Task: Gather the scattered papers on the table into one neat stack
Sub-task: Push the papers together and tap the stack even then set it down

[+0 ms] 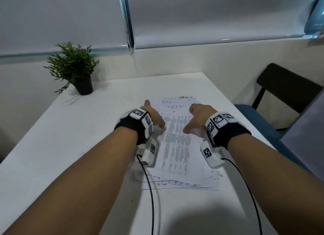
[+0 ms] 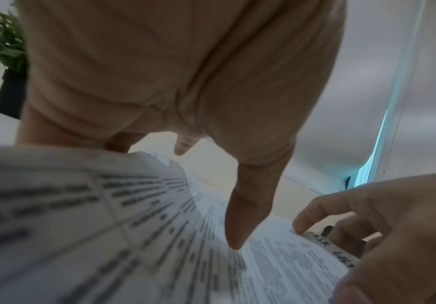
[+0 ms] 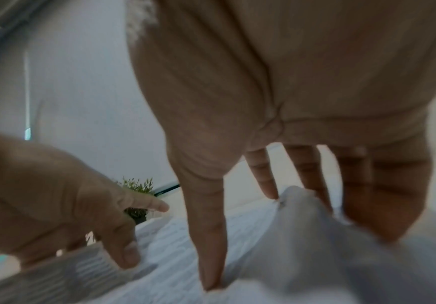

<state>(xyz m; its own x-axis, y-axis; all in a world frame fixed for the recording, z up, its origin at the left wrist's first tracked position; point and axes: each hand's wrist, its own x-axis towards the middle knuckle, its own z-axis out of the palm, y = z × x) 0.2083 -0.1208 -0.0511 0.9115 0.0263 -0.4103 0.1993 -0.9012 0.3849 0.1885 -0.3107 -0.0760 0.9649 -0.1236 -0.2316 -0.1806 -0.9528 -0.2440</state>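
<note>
Head view: a pile of white printed paper sheets (image 1: 177, 143) is seen at the centre of the frame on the white table (image 1: 70, 138). Its long axis runs from the lower edge toward the top, with the handwritten heading at the far end. The left hand (image 1: 154, 115) and the right hand (image 1: 198, 117) are placed on its two long sides, thumbs pressed on the top sheet, fingers lightly bent at the edges. A small green plant in a black pot (image 1: 75, 68) is seen at upper left.
</note>
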